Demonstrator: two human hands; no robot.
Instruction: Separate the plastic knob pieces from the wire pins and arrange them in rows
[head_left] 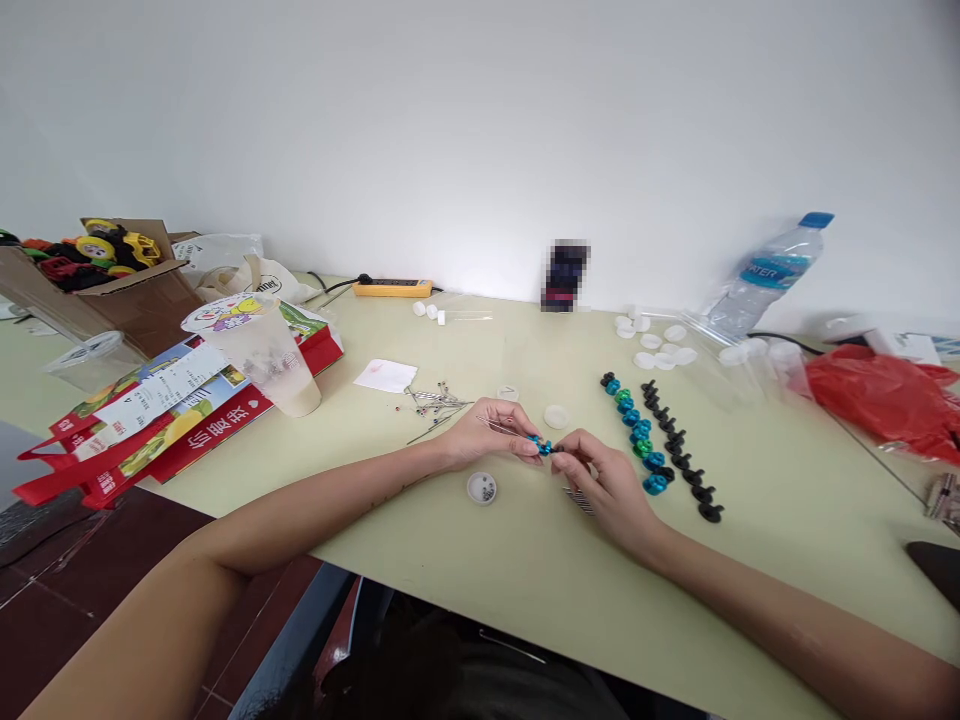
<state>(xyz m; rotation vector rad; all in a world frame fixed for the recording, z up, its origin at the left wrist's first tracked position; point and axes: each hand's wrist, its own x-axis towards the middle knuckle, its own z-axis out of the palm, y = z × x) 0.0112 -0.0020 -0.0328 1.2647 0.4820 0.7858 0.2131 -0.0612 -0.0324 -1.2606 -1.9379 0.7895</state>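
Observation:
My left hand [491, 432] pinches a small shiny blue part [541, 445] above the table, and thin metal rods [496, 426] stick out along its fingers. Close by on the right, my right hand [604, 482] has thumb and forefinger closed on a small black piece [556, 449] touching the blue part. A row of blue and green parts [641, 430] lies to the right of that hand, beside a row of black knob-like pieces [679, 450]. Below my left hand sits a white cap holding tiny metal bits [481, 488]. Several thin rods [579, 500] lie partly under my right hand.
Loose metal pins [439, 403] lie near a white paper [385, 375]. A drink cup [262, 355] and a red bag [202, 440] stand left. Behind are a yellow power strip [392, 288], a phone [565, 276] and a water bottle [772, 275]. Red plastic [885, 400] lies right.

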